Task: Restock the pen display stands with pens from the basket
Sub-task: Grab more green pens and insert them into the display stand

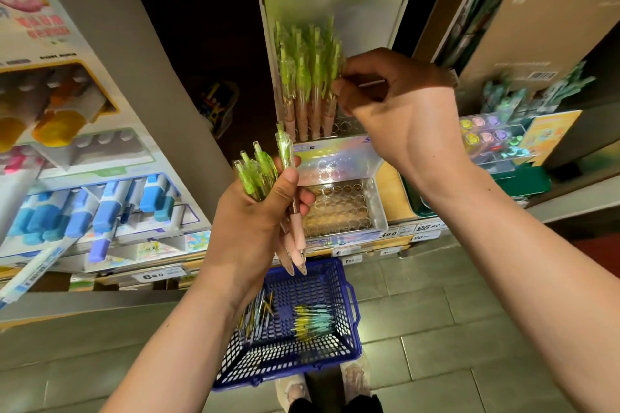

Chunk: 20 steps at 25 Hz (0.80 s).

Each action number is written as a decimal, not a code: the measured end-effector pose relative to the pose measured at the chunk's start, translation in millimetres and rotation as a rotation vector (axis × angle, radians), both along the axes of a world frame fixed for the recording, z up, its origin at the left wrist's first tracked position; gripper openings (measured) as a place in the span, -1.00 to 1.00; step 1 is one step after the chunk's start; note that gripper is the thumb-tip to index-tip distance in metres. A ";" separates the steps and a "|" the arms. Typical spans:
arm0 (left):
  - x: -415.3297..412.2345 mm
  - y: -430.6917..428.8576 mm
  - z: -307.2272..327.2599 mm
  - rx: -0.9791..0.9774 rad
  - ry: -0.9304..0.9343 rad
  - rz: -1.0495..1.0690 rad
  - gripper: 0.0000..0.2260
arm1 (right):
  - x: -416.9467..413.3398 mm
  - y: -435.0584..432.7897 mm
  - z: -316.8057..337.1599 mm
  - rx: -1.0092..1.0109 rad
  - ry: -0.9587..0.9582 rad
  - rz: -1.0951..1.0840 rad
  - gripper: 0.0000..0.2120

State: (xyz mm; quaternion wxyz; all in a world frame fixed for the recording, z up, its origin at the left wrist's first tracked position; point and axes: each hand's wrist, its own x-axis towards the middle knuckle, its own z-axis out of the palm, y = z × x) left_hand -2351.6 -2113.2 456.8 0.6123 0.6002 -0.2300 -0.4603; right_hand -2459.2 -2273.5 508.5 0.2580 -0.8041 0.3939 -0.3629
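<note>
My left hand (255,221) grips a bunch of green-topped pens with pink grips (265,174), tips pointing down. Straight ahead stands the clear pen display stand (375,198), its back rows filled with the same green pens (308,77) and its front holes empty. My right hand (396,100) is at the right side of those standing pens and pinches one of them (333,94) near its clip. On the floor below lies the blue plastic basket (349,339) with several teal, yellow and other pens (312,322) in it.
A display of blue, orange and pink markers (100,198) fills the shelf at left. A small clear stand with pastel round items (493,137) and teal pens sits at right, beside cardboard boxes. Price tags line the shelf edge. My shoes show below the basket.
</note>
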 end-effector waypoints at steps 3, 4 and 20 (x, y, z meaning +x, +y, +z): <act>-1.9 -3.2 1.8 -0.013 0.033 0.023 -0.74 | -2.9 5.4 2.1 0.050 0.104 -0.026 -0.90; -3.2 -4.0 3.1 -0.016 0.037 0.022 -0.72 | -5.5 10.1 2.0 0.111 0.128 -0.041 -0.92; -6.8 -0.4 0.3 0.014 0.107 0.013 -0.71 | -10.7 39.0 0.6 0.779 -0.214 0.170 -0.93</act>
